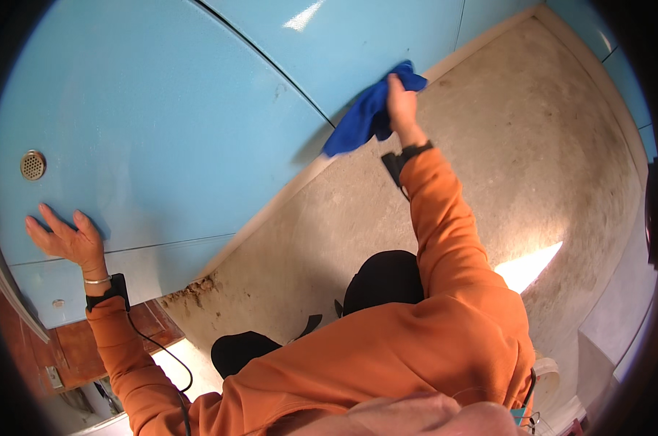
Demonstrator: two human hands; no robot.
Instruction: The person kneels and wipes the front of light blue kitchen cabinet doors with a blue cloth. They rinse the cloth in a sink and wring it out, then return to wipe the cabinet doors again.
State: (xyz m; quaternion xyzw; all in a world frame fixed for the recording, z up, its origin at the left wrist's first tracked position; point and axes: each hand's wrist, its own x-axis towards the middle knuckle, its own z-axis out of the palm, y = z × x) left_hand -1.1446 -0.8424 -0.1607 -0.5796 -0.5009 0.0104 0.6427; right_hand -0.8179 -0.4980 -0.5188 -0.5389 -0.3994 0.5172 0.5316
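My right hand (403,109) grips a blue cloth (360,121) and holds it at the foot of a light-blue panelled surface (171,136), just above the pale skirting. Part of the cloth hangs away from the fist, and its lower end is slightly blurred. At the left, the fingers of my left hand (70,240) are spread on or close to the same blue panel, with nothing in them. A round perforated metal vent cover (33,165) is set in the panel above those fingers. Both wrists wear black straps with small devices.
A stained concrete floor (525,120) spreads to the right, with a pale skirting (285,199) along the panel's foot. Crumbled debris (201,286) lies near the panel's lower corner. Reddish-brown wood (111,332) is at lower left. A black cable (168,354) hangs by my left sleeve.
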